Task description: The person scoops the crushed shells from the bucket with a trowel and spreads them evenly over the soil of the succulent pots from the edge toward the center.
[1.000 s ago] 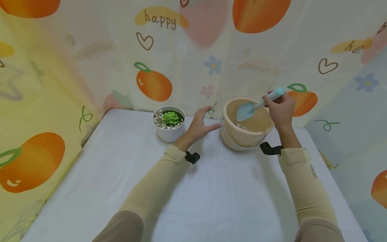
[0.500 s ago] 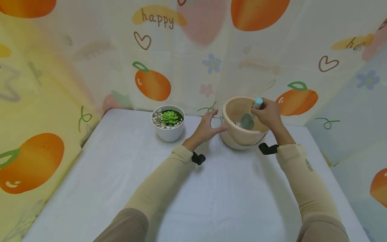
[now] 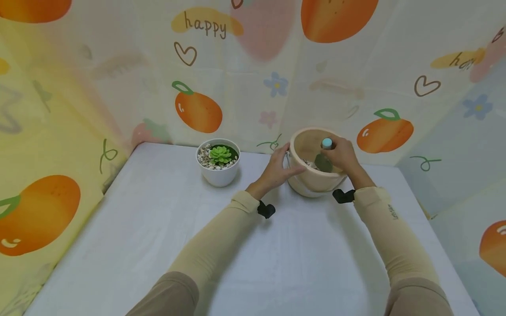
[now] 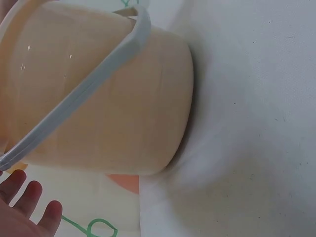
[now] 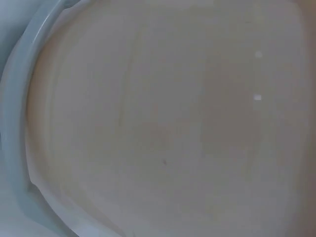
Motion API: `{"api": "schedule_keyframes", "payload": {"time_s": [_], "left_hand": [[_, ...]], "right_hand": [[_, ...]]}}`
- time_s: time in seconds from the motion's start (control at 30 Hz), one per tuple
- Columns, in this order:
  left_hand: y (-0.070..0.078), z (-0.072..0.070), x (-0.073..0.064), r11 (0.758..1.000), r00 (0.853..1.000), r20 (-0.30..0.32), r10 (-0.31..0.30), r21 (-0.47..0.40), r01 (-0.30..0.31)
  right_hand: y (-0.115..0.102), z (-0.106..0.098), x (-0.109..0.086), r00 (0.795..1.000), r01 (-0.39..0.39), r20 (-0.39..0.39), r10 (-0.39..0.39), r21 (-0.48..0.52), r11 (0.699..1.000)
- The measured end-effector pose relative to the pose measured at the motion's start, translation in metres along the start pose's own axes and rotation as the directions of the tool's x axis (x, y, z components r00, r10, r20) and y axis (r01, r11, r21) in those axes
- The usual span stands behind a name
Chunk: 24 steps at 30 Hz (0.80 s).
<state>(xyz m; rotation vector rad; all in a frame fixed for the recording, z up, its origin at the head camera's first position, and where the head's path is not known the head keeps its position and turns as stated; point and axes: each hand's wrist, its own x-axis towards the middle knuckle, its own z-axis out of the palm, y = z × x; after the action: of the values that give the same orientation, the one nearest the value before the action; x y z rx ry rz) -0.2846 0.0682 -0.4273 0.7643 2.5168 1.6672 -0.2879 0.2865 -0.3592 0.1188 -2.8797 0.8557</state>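
Observation:
A beige bucket (image 3: pixel 316 181) stands at the back of the table, with some small pebbles (image 3: pixel 309 164) on its floor. Reaching over its right rim, my right hand (image 3: pixel 344 154) grips a small trowel (image 3: pixel 324 163) by its pale blue-capped handle. The trowel's blade points down inside, near the pebbles; its tip is hard to make out. My left hand (image 3: pixel 274 171) lies at the left rim, thumb toward the front, fingers (image 4: pixel 51 217) extended and spread beside the grey bail handle (image 4: pixel 84 89). In the right wrist view the bucket wall (image 5: pixel 173 123) fills the picture, hiding hand and trowel.
Left of the bucket, a white pot (image 3: pixel 219 175) holds a green succulent (image 3: pixel 220 154) among pebbles. White cloth covers the table (image 3: pixel 284 259). A printed curtain (image 3: pixel 245 87) hangs close behind the bucket and pot.
The right hand has lowered the trowel into the bucket, tipping it from slanted to nearly upright. My left hand has moved right, from beside the bucket to its rim.

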Motion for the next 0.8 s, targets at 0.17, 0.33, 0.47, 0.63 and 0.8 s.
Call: {"api": "schedule_keyframes", "payload": {"time_s": [0.17,0.33,0.47,0.63,0.8], "left_hand": [[0.002,0.002,0.001,0.998,0.999,-0.007,-0.042,0.055,0.042],[0.004,0.004,0.001,0.993,0.998,-0.016,-0.059,0.106,0.060],[0.005,0.005,0.000,0.991,0.999,-0.020,-0.042,0.124,0.044],[0.003,0.006,0.000,0.989,0.998,-0.035,-0.049,0.135,0.053],[0.004,0.005,0.002,0.989,0.998,-0.035,-0.046,0.140,0.050]], "right_hand": [[0.002,0.006,0.008,1.000,0.011,0.014,-0.011,-0.018,1.000],[0.003,0.010,0.016,0.999,0.030,0.027,-0.030,-0.023,0.999],[0.004,0.011,0.017,0.999,0.008,0.045,-0.007,-0.019,1.000],[0.003,0.011,0.018,0.996,0.057,0.075,-0.056,-0.008,0.998],[0.002,0.012,0.019,0.994,0.099,0.050,-0.099,0.015,0.995]]}}
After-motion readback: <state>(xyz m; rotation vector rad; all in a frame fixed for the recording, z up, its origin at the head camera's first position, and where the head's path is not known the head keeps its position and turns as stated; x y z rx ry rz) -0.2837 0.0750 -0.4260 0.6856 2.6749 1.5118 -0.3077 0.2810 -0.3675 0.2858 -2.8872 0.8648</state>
